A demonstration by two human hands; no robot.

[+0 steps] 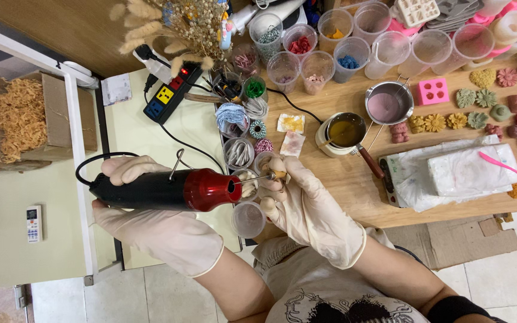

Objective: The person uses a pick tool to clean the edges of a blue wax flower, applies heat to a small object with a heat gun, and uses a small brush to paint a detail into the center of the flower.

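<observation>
A: Risk here?
B: Likely scorching a gloved fingertip: heat gun nozzle aimed point-blank at the small piece pinched just ahead of it, over plastic cups.
A: And each hand?
B: Left hand clamped around the heat gun. Right hand fingers closed together on the small piece, above the worktop edge.

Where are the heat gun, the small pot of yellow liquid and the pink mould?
heat gun [169, 189], head view, on its red and black barrel
small pot of yellow liquid [345, 130], head view, on the liquid
pink mould [433, 91], head view, on its top face
</observation>
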